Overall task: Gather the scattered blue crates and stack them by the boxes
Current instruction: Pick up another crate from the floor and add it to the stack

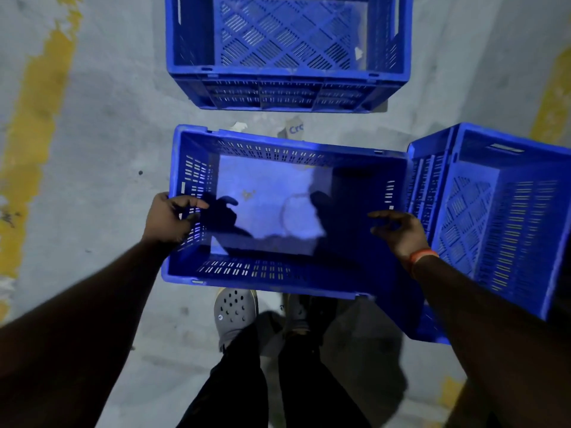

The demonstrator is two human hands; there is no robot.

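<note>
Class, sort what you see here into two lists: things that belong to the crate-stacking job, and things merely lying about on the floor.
Job: near crate, gripped by left hand; right hand over its rim; far crate; right-side crate.

Lying about: torn label scrap, paper bit, yellow floor lines.

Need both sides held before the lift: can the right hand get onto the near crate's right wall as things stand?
Probably yes. The right hand hovers open just inside the near crate, by its right wall. The neighbouring crate presses against that wall's outside, so its fingers likely must hook from inside. The left hand already grips the left wall.
</note>
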